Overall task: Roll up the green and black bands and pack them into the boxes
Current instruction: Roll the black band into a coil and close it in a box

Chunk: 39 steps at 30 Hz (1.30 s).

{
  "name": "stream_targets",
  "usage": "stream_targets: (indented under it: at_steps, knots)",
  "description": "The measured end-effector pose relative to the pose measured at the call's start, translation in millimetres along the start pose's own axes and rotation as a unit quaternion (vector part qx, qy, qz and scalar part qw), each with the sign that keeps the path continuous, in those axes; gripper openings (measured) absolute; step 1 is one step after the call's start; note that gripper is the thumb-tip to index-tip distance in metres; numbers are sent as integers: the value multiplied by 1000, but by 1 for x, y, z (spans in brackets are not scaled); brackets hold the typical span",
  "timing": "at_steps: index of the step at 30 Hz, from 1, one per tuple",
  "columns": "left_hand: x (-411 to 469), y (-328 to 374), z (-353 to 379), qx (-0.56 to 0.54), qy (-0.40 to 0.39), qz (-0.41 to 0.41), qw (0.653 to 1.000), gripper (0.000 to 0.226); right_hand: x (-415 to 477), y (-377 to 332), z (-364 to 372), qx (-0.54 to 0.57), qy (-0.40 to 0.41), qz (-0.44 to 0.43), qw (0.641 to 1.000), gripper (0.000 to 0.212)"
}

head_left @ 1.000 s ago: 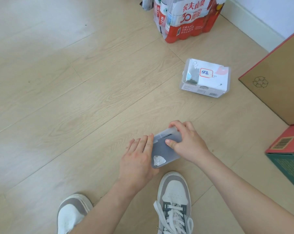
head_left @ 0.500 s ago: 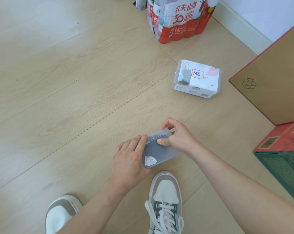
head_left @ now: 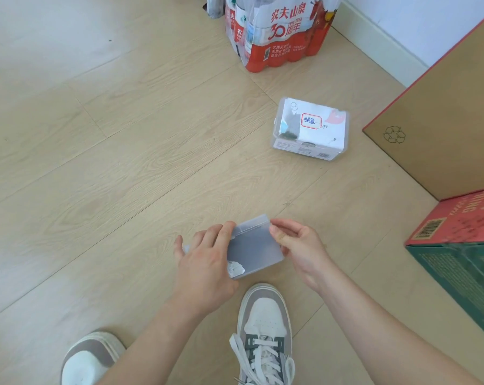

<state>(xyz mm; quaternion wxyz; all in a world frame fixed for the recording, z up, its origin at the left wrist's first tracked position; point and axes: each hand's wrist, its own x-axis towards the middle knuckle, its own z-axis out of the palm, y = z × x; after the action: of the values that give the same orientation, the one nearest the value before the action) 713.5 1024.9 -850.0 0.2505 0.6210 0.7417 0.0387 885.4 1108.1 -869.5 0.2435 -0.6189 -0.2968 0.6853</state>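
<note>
A translucent grey plastic box [head_left: 253, 250] with a white sticker at its near corner lies low over the floor, just ahead of my right shoe. My left hand [head_left: 204, 262] covers the box's left side and holds it, one finger lying on the lid's edge. My right hand [head_left: 299, 245] is at the box's right edge, fingers loosely curled, with thumb and fingertip just touching the lid corner. A second clear box [head_left: 311, 129], with a red-framed handwritten label, lies closed on the floor farther off to the right. No loose band is visible.
A shrink-wrapped pack of water bottles [head_left: 279, 29] stands at the back. A big cardboard carton [head_left: 443, 115] and a red and green carton [head_left: 463, 245] line the right side. My two shoes [head_left: 263, 329] are at the bottom. The wooden floor [head_left: 96, 162] stretches to the left.
My right hand has come off the top of the grey box and now sits at its right edge with looser fingers. The left hand has slid further over the box.
</note>
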Motion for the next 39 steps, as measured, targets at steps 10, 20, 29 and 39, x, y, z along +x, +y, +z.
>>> stream_targets:
  at_steps: [10, 20, 29, 39]
  knots:
    - [8, 11, -1, 25, -2, -2, 1000, 90, -8, -3, 12, -408, 55, -220, 884, 35]
    - [6, 4, -2, 52, 19, 43, 998, 84, -17, -21, -5, -436, -148, -174, 870, 88]
    - [-7, -18, -6, 53, 8, 75, 996, 94, -16, -39, -3, -716, -172, -294, 609, 102]
    - [6, -36, -32, -274, -35, -147, 950, 64, -28, -11, -2, -529, -109, -130, 832, 91]
